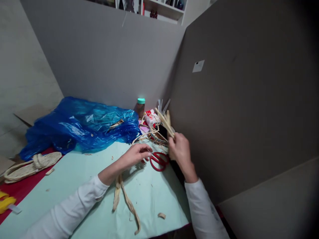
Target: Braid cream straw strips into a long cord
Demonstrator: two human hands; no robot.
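Observation:
My right hand (179,148) is closed round a bundle of pale dried plant strips (164,122), whose ends stick up to the upper left. Over the pale green table cover, my left hand (140,153) has its fingers loosely bent and apart. Its fingertips are beside the red-handled scissors (159,161); I cannot tell whether they touch, and the blades are hidden. Beneath my left wrist lie long dried strips (129,205), their upper ends covered by my arm.
A crumpled blue plastic bag (84,126) spreads across the back left. A woven sole (33,166) and a yellow object (6,201) sit at the left. Behind my hands are a green-lidded jar (141,107) and a red-and-white packet (152,118). A dark panel (239,106) bounds the right.

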